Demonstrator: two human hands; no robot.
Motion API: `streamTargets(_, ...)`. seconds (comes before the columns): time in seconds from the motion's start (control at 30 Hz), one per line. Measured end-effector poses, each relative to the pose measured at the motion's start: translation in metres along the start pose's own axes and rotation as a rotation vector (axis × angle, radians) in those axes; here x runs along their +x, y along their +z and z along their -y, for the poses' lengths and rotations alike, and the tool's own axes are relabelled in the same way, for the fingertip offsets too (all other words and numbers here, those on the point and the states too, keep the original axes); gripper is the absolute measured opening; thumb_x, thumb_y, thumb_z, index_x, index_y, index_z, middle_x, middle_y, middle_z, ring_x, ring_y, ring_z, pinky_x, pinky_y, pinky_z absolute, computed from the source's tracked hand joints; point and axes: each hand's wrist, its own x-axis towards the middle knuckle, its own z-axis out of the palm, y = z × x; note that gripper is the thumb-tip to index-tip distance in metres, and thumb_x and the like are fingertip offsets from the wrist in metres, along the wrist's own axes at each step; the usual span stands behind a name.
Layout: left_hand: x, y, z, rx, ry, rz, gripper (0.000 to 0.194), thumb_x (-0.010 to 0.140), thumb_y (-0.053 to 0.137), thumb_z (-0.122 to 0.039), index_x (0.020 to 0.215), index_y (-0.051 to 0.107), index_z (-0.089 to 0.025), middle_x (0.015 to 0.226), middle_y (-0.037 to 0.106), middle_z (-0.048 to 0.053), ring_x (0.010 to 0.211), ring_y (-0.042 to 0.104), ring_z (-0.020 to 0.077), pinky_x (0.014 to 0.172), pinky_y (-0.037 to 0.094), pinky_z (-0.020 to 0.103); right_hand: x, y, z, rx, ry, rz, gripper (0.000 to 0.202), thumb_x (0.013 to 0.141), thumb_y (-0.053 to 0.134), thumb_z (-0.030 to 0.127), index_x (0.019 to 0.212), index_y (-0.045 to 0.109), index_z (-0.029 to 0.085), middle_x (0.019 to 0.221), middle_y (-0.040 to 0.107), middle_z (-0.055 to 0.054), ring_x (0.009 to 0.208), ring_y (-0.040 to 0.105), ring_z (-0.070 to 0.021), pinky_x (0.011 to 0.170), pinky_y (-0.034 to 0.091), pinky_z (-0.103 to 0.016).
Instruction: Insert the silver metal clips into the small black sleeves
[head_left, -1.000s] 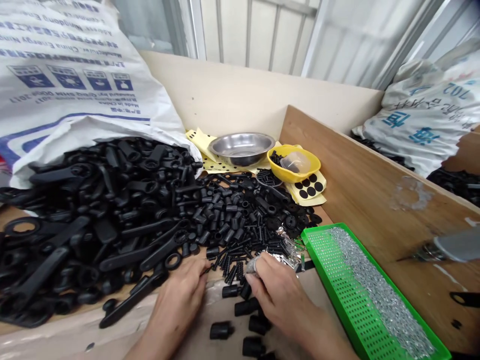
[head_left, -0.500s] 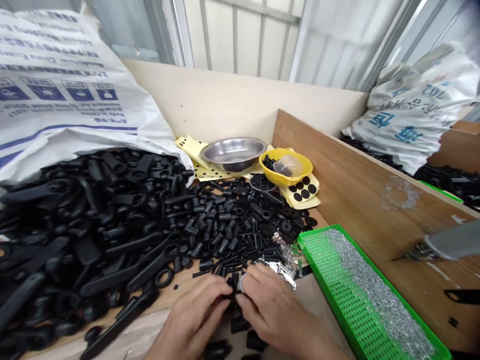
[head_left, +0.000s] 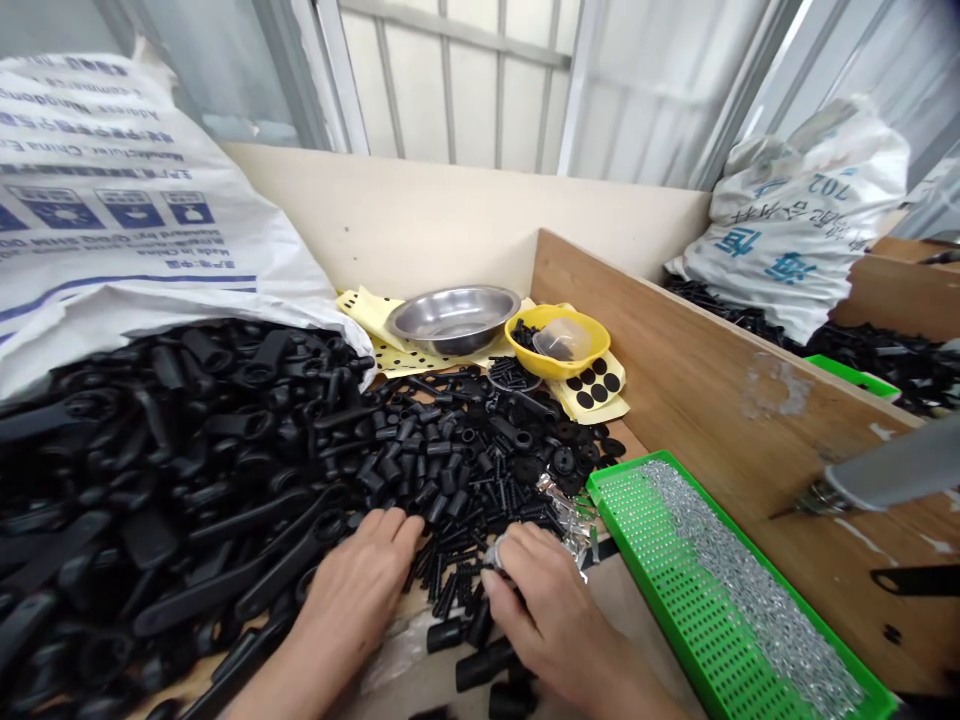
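Observation:
My left hand (head_left: 367,568) is at the near edge of a heap of short black tube pieces (head_left: 442,465), its knuckles up and fingertips hidden beneath. My right hand (head_left: 551,610) lies to the right, fingers curled and thumb drawn in against them; whatever they pinch is hidden. A greyish wrap (head_left: 496,550) shows on one of its fingers. Between the hands lie black ribbed pins (head_left: 448,592). Thicker black cylinders (head_left: 480,668) lie by my right thumb and below it. Silver metal clips (head_left: 574,520) are just beyond my right hand.
Black handle-like parts (head_left: 247,450) spill from a white sack (head_left: 150,230) at left. A green tray (head_left: 626,530) of small metal pieces stands at right, beside a wooden divider (head_left: 675,370) and a grey needle-tipped tool (head_left: 885,470). A steel bowl (head_left: 454,318) and yellow bowl (head_left: 566,362) sit behind.
My hands were close together over the pins and are now apart. The left has moved left and forward to the tube pieces; the right stays near its place. The view has shifted slightly.

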Motion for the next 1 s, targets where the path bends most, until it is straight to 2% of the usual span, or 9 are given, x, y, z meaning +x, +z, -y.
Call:
streamTargets(0.1, -0.007, -0.004, 0.001, -0.478, -0.181, -0.162, 0.028, 0.079, 0.051, -0.029, 0.102, 0.064, -0.019, 0.080, 0.064, 0.004, 0.069, 0.060, 0.0193, 0.062, 0.051, 0.029, 0.001, -0.002, 0.003, 0.017, -0.009, -0.057, 0.019, 0.089, 0.036, 0.017, 0.070, 0.036, 0.019, 0.075, 0.049, -0.002, 0.072, 0.044, -0.0163, 0.065, 0.034, -0.029)
streamTargets(0.23, -0.019, -0.011, -0.023, -1.309, -0.635, -0.151, 0.030, 0.070, 0.068, -0.039, 0.094, 0.067, -0.020, 0.071, 0.068, 0.000, 0.060, 0.062, 0.0139, 0.057, 0.051, 0.022, 0.000, -0.002, 0.007, -0.001, -0.057, -0.126, 0.020, 0.090, 0.035, 0.019, 0.070, 0.039, 0.019, 0.074, 0.049, -0.002, 0.071, 0.044, -0.0163, 0.064, 0.035, -0.029)
streamTargets(0.3, -0.022, -0.011, -0.037, -1.588, -0.766, -0.128, 0.033, 0.062, 0.076, -0.037, 0.089, 0.067, -0.020, 0.065, 0.068, -0.002, 0.059, 0.063, 0.0122, 0.057, 0.051, 0.020, -0.001, -0.001, 0.008, -0.019, -0.082, -0.150, 0.021, 0.090, 0.034, 0.019, 0.070, 0.039, 0.019, 0.074, 0.049, -0.002, 0.071, 0.045, -0.0163, 0.064, 0.035, -0.029)
streamTargets(0.37, -0.024, -0.009, -0.047, -1.733, -0.814, -0.122, 0.035, 0.058, 0.080, -0.035, 0.086, 0.066, -0.020, 0.059, 0.068, -0.003, 0.055, 0.062, 0.0104, 0.056, 0.050, 0.018, -0.003, 0.000, 0.007, -0.027, -0.097, -0.167, 0.022, 0.091, 0.033, 0.019, 0.070, 0.040, 0.019, 0.073, 0.049, -0.002, 0.071, 0.045, -0.0164, 0.064, 0.035, -0.029)
streamTargets(0.53, -0.026, 0.001, -0.057, -1.787, -0.804, -0.033, 0.037, 0.057, 0.081, -0.037, 0.084, 0.067, -0.016, 0.052, 0.067, -0.001, 0.047, 0.058, 0.0091, 0.051, 0.047, 0.017, -0.007, 0.000, 0.005, -0.040, -0.145, -0.187, 0.023, 0.092, 0.030, 0.018, 0.072, 0.041, 0.019, 0.074, 0.049, -0.003, 0.071, 0.043, -0.0171, 0.065, 0.034, -0.031)
streamTargets(0.67, -0.030, -0.001, -0.065, -1.794, -0.773, -0.012, 0.034, 0.060, 0.079, -0.039, 0.080, 0.066, -0.016, 0.050, 0.066, -0.001, 0.046, 0.057, 0.0093, 0.050, 0.044, 0.018, -0.009, -0.001, 0.004, 0.012, -0.197, -0.213, 0.021, 0.091, 0.029, 0.017, 0.074, 0.041, 0.018, 0.075, 0.049, -0.004, 0.071, 0.043, -0.0171, 0.064, 0.034, -0.031)
streamTargets(0.83, -0.036, -0.004, -0.071, -1.803, -0.748, 0.050, 0.033, 0.062, 0.077, -0.039, 0.084, 0.067, -0.017, 0.062, 0.070, 0.001, 0.052, 0.059, 0.0105, 0.051, 0.046, 0.019, -0.013, -0.003, 0.005, -0.052, -0.178, -0.121, 0.020, 0.090, 0.030, 0.017, 0.072, 0.040, 0.019, 0.075, 0.050, -0.004, 0.071, 0.044, -0.0177, 0.065, 0.034, -0.031)
streamTargets(0.93, -0.042, -0.004, -0.069, -1.688, -0.649, 0.051, 0.026, 0.065, 0.075, -0.038, 0.082, 0.068, -0.019, 0.058, 0.068, -0.002, 0.054, 0.060, 0.0113, 0.055, 0.049, 0.019, -0.017, -0.008, 0.009, -0.017, -0.174, -0.050, 0.020, 0.090, 0.029, 0.017, 0.073, 0.039, 0.019, 0.076, 0.051, -0.003, 0.071, 0.046, -0.0170, 0.066, 0.035, -0.030)
streamTargets(1.0, -0.045, -0.003, -0.066, -1.521, -0.544, 0.056, 0.020, 0.070, 0.071, -0.036, 0.084, 0.069, -0.022, 0.060, 0.068, -0.002, 0.057, 0.063, 0.0132, 0.055, 0.051, 0.019, -0.021, -0.011, 0.012, 0.048, -0.138, -0.006, 0.021, 0.091, 0.029, 0.017, 0.073, 0.038, 0.020, 0.074, 0.052, -0.002, 0.070, 0.047, -0.0156, 0.066, 0.036, -0.028)
